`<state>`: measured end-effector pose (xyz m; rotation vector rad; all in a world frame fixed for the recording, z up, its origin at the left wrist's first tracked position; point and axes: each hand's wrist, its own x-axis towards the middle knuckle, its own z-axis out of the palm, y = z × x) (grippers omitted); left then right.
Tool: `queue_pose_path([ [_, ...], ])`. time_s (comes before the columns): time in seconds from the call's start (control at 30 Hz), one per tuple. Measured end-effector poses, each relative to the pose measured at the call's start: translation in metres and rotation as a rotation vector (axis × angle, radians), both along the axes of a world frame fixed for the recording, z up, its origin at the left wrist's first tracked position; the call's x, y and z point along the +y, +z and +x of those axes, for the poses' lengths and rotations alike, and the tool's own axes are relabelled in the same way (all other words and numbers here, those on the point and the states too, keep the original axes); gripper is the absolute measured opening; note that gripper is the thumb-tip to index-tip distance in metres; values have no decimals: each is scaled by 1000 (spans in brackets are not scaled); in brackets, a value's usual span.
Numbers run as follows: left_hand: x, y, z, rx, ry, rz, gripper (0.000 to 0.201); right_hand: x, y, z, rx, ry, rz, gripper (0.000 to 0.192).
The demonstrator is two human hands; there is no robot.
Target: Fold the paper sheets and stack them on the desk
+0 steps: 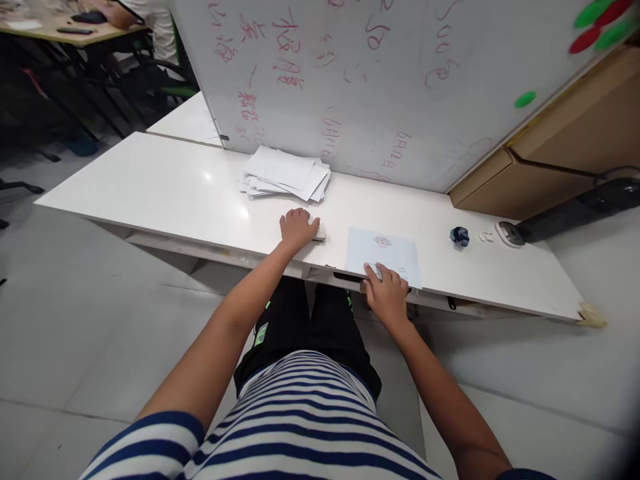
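Observation:
My left hand rests on the white desk with its fingers curled over a small pale object with a dark lower edge. Most of that object is hidden under the palm, so its kind is unclear. To the right, a pale bluish printed sheet of paper lies at the desk's front edge. My right hand holds the sheet's near edge, thumb and fingers bent over it. A loose stack of white papers lies behind my left hand, near the whiteboard.
The long white desk has an open shelf under its front edge. Behind stands a whiteboard with red writing and magnets. At right are a dark blue crumpled item, a black cylindrical device and cardboard boxes. A person sits far left.

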<state>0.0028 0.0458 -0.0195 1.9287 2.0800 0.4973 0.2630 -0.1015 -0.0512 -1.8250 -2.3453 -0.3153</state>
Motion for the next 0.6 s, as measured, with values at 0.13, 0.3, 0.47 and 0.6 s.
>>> queue_pose_path([
  [0.13, 5, 2, -3, -38, 1, -45, 44, -7, -8, 0, 121, -14, 155, 38],
  [0.3, 8, 8, -6, -86, 0, -117, 49, 6, -5, -31, 209, 119, 233, 35],
  [0.47, 4, 13, -6, -89, 3, -106, 49, 14, -11, -61, 220, 181, 146, 42],
  [0.6, 2, 10, -3, -53, 7, -82, 45, 11, -15, -68, 190, 168, 16, 48],
])
